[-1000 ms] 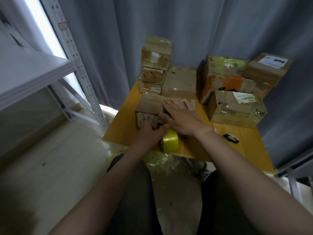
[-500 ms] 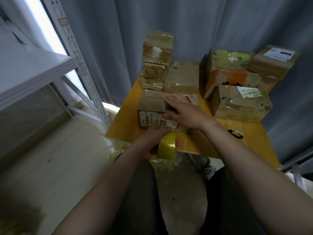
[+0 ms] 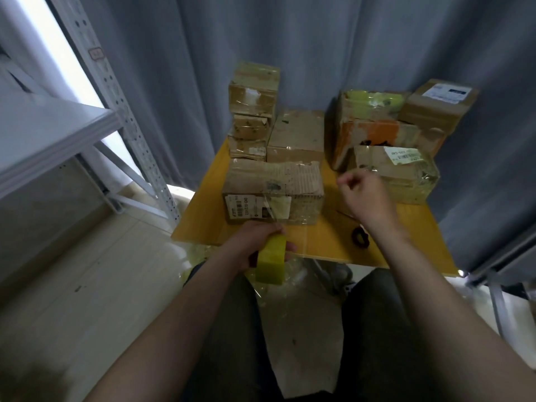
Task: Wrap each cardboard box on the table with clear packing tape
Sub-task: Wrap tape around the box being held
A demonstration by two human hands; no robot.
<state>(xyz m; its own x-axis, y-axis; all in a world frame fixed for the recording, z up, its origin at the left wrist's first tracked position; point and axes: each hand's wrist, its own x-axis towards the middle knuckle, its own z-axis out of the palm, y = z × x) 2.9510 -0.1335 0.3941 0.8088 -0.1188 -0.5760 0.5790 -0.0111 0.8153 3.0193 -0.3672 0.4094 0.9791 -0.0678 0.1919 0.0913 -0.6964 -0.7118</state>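
A worn cardboard box [image 3: 275, 184] with a barcode label lies near the front of the yellow table [image 3: 324, 245]. My left hand [image 3: 255, 242] grips a yellowish roll of packing tape [image 3: 271, 264] just below the table's front edge; a clear strip runs from the roll up onto the box's front face. My right hand [image 3: 365, 195] hovers to the right of the box with its fingers curled and nothing in them.
Several taped boxes stand behind: a stack [image 3: 253, 111] at the back left, a box [image 3: 295, 137] behind the worn one, a pile [image 3: 388, 134] at the right. Scissors [image 3: 359, 237] lie under my right wrist. A metal shelf [image 3: 58, 134] stands left, curtain behind.
My right hand has lifted off the box top and moved right, fingers curling. My left hand has pulled the tape roll down and toward me, drawing tape out from the box.
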